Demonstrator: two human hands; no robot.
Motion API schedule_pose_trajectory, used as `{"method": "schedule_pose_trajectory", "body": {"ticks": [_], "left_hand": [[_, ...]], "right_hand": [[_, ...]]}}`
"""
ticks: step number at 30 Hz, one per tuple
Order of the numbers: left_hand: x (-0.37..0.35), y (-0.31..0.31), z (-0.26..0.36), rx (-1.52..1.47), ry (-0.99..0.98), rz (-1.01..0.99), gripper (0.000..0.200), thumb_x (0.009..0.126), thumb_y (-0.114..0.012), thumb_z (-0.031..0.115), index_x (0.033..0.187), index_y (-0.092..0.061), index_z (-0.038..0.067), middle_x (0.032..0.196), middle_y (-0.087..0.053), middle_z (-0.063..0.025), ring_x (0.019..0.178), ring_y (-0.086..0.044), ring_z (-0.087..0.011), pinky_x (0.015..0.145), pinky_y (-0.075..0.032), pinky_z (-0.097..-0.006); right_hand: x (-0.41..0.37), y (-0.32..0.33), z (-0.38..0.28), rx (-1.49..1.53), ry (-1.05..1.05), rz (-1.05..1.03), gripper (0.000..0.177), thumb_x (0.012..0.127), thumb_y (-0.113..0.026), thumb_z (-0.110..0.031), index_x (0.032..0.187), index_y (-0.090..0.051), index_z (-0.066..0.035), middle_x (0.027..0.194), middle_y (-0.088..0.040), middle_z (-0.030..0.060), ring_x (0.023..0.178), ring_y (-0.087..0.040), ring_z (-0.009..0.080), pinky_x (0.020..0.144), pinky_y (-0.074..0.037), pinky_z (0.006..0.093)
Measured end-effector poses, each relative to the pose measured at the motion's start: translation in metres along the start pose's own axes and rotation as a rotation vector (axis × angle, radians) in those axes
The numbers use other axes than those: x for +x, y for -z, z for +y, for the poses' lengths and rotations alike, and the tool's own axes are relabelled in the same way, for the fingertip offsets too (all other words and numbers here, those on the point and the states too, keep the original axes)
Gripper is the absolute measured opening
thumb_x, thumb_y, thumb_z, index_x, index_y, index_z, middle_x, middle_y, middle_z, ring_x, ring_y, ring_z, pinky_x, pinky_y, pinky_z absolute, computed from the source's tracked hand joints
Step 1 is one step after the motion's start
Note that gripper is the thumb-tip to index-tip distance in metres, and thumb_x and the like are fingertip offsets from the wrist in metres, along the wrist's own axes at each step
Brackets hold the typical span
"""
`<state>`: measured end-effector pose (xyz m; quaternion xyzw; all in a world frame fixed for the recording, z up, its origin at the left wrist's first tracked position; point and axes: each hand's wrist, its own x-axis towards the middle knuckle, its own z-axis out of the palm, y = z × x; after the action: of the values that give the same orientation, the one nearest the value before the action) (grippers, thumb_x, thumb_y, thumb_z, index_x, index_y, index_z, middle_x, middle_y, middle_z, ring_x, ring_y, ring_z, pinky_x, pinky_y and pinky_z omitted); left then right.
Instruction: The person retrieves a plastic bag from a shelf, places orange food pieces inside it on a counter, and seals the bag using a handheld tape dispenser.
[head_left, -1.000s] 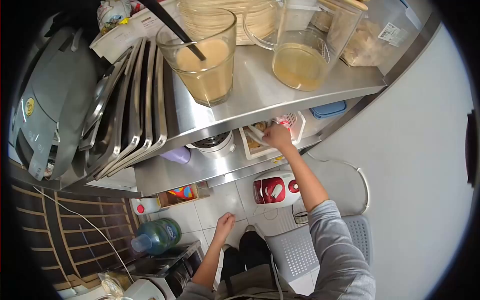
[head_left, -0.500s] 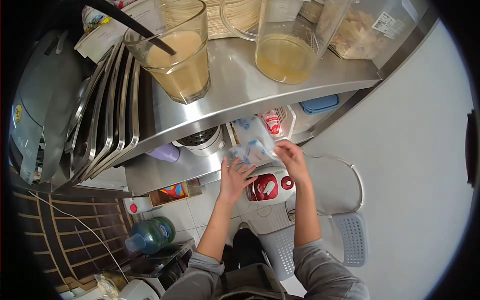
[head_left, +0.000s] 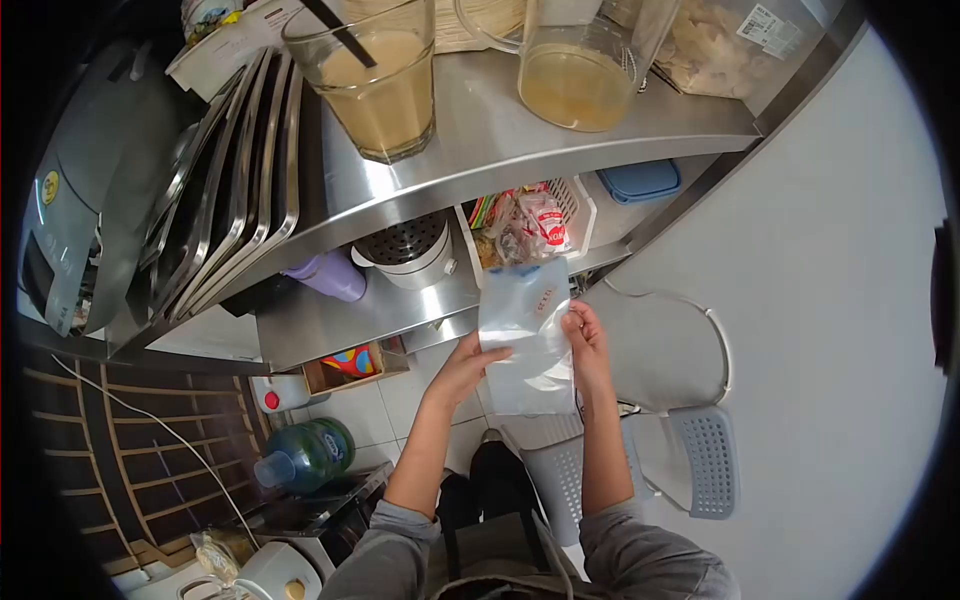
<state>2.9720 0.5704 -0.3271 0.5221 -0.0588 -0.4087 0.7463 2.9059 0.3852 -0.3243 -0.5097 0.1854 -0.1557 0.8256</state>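
Observation:
A flat, translucent plastic bag with blue print along its top edge hangs spread between my hands. My left hand grips its left edge, thumb lying over the front. On the right edge, my right hand pinches the bag between thumb and fingers. Just beyond the bag's top, a white basket on the lower shelf holds red-and-white packets and other wrapped items. A white appliance with a black perforated top stands left of the basket.
Above, a steel shelf carries a glass of milky drink, a pitcher of yellowish liquid and upright metal trays. A purple cup and blue-lidded box are below. A large water bottle lies lower left.
The crumpled bag has been spread flat and brought down toward me, uncovering the basket's contents. My left hand, open before, has closed on its left edge.

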Motion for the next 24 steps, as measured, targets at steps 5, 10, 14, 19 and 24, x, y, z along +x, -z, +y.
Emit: {"method": "schedule_pose_trajectory", "body": {"ticks": [5, 10, 14, 19, 24], "left_hand": [[-0.010, -0.001, -0.001, -0.426, -0.043, 0.277, 0.046, 0.082, -0.067, 0.009, 0.122, -0.047, 0.001, 0.116, -0.058, -0.0086, 0.102, -0.058, -0.0184, 0.087, -0.046, -0.0301], [-0.018, 0.002, -0.004, -0.374, -0.170, 0.392, 0.039, 0.083, -0.067, 0.016, 0.117, -0.053, 0.003, 0.114, -0.060, -0.0075, 0.101, -0.059, -0.0176, 0.088, -0.046, -0.0308], [-0.023, 0.011, 0.011, -0.473, -0.315, 0.509, 0.041, 0.086, -0.063, 0.022, 0.120, -0.052, 0.002, 0.115, -0.058, -0.0052, 0.106, -0.055, -0.0155, 0.092, -0.042, -0.0304], [-0.020, 0.009, -0.016, -0.247, -0.480, 0.665, 0.058, 0.094, -0.047, 0.038, 0.140, -0.026, 0.010, 0.136, -0.039, -0.0115, 0.120, -0.043, -0.0252, 0.099, -0.037, -0.0387], [-0.040, 0.001, -0.043, -1.091, -0.245, -0.009, 0.070, 0.091, -0.032, 0.058, 0.145, -0.019, 0.015, 0.144, -0.028, -0.0206, 0.117, -0.046, -0.0385, 0.097, -0.040, -0.0479]], "right_hand": [[-0.032, -0.009, -0.003, -0.165, -0.097, -0.198, 0.024, 0.091, -0.055, -0.008, 0.114, -0.054, 0.000, 0.098, -0.062, 0.0000, 0.089, -0.053, 0.0046, 0.080, -0.039, 0.0181], [-0.053, -0.020, -0.005, -0.127, -0.216, -0.155, 0.034, 0.089, -0.060, -0.013, 0.120, -0.054, -0.003, 0.102, -0.061, 0.0008, 0.093, -0.054, 0.0096, 0.086, -0.041, 0.0265], [-0.064, -0.008, 0.008, -0.512, -0.243, -0.337, 0.031, 0.087, -0.060, -0.010, 0.116, -0.057, 0.000, 0.106, -0.063, 0.0067, 0.098, -0.055, 0.0142, 0.086, -0.043, 0.0283], [-0.096, -0.055, 0.000, -0.739, 0.050, -0.079, 0.028, 0.083, -0.059, -0.003, 0.110, -0.061, 0.000, 0.105, -0.064, 0.0148, 0.102, -0.058, 0.0217, 0.083, -0.046, 0.0313], [-0.149, -0.100, -0.004, -1.291, 0.368, -0.376, 0.042, 0.075, -0.064, -0.010, 0.116, -0.059, -0.008, 0.132, -0.048, 0.0130, 0.118, -0.048, 0.0327, 0.097, -0.038, 0.0458]]}}
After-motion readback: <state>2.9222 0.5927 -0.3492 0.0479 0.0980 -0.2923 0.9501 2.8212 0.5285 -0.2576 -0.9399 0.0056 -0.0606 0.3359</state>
